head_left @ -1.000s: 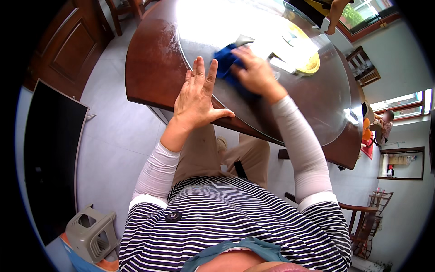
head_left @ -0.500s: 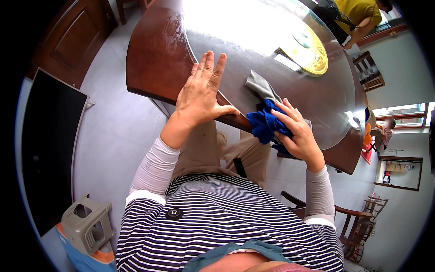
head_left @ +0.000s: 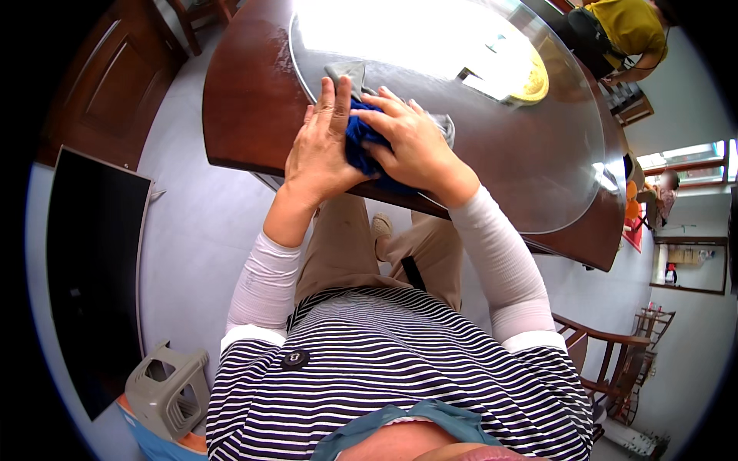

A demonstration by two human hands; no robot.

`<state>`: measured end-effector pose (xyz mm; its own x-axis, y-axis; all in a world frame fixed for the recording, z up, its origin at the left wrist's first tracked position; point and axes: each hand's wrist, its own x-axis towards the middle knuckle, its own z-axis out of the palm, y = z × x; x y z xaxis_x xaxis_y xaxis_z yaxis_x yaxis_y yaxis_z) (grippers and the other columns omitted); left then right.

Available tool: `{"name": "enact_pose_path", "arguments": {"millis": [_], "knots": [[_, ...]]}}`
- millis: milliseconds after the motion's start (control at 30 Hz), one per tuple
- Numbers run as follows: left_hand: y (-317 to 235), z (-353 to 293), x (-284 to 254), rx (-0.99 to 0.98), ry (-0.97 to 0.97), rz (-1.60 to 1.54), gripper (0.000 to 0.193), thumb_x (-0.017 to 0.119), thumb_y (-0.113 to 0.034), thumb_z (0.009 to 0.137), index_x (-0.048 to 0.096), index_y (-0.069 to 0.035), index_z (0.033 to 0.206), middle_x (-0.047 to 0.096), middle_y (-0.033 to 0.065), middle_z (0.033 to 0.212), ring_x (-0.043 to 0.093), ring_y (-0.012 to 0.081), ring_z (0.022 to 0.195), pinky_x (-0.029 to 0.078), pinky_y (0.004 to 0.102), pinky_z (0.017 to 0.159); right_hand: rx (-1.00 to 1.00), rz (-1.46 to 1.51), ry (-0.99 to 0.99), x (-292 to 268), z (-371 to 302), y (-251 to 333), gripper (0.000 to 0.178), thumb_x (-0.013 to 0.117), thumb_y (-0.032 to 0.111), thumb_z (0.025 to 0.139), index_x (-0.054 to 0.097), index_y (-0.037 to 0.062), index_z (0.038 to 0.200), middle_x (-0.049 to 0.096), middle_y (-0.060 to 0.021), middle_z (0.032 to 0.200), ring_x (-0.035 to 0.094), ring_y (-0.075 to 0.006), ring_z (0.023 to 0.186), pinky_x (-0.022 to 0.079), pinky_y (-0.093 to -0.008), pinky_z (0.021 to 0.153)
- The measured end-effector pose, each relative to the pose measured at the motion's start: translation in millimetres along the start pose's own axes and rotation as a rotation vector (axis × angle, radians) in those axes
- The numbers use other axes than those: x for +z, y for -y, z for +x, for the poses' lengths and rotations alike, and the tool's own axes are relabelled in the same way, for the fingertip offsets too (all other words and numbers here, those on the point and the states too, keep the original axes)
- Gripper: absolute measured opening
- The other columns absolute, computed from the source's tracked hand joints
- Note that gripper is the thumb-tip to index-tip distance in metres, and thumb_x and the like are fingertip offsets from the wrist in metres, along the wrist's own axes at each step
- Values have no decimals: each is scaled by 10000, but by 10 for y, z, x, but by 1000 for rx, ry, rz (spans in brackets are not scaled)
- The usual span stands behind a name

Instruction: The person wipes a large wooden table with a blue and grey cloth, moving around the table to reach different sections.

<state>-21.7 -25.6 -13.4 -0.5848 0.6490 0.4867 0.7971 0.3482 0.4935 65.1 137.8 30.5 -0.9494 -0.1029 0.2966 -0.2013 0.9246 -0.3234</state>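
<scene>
A crumpled blue cloth (head_left: 357, 146) lies between my hands at the near edge of a dark brown wooden table (head_left: 246, 100). Grey cloth (head_left: 347, 75) sticks out beyond it, and another grey fold shows beside my right hand. My right hand (head_left: 421, 150) presses down on the blue cloth with bent fingers, gripping part of it. My left hand (head_left: 317, 157) is held with its fingers stretched out, its thumb side against the cloth. Its palm is mostly hidden. Under the cloths is the rim of a round glass top (head_left: 523, 173).
A round yellow item (head_left: 532, 83) rests on the glass, near bright glare. To the left stand a large black screen (head_left: 96, 276) and a grey plastic stool (head_left: 165, 392). A wooden chair (head_left: 607, 338) is at the right. A person in yellow (head_left: 626, 34) bends beyond the table.
My right hand has moved left and away from me with the blue and grey cloths, up against my left hand. The left hand has shifted slightly left and stays stretched out.
</scene>
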Motion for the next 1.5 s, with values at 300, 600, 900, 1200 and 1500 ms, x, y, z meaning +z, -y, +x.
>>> {"name": "enact_pose_path", "arguments": {"millis": [300,600,900,1200,1500], "knots": [[-52,-7,-31,-7,34,86,1502,871,-675,489,14,-162,1610,205,285,1605,377,412,1424,314,530,1176,337,-56,-84,-868,-1680,-181,507,699,31,774,639,87,1275,544,-154,1440,433,-417,1390,351,-482,1122],[-28,-23,-1,22,7,86,1465,852,-696,475,79,-196,1614,271,298,1577,349,427,1437,299,544,1175,499,-27,-125,-1151,-2232,-641,510,669,19,797,641,91,1300,533,-144,1460,390,-383,1434,302,-489,1159],[-25,34,-34,60,24,89,1326,893,-508,586,130,-146,1608,304,313,1558,321,400,1463,286,557,1171,169,-75,-192,-156,-568,35,455,726,133,818,648,123,1266,584,-154,1372,470,-379,1367,366,-548,1104],[-39,4,-5,37,50,157,1347,832,-634,559,127,-178,1612,235,125,1646,388,350,1438,273,598,1161,282,-125,-168,-580,-1383,-61,534,767,184,798,617,121,1306,572,-155,1391,470,-367,1371,368,-566,1096],[-28,-16,23,132,21,237,1264,805,-698,583,268,-143,1582,306,228,1595,319,356,1477,213,659,1148,656,-362,-378,-1166,-2878,-1310,460,678,223,879,610,84,1311,569,-153,1412,465,-371,1373,358,-500,1095]]}}
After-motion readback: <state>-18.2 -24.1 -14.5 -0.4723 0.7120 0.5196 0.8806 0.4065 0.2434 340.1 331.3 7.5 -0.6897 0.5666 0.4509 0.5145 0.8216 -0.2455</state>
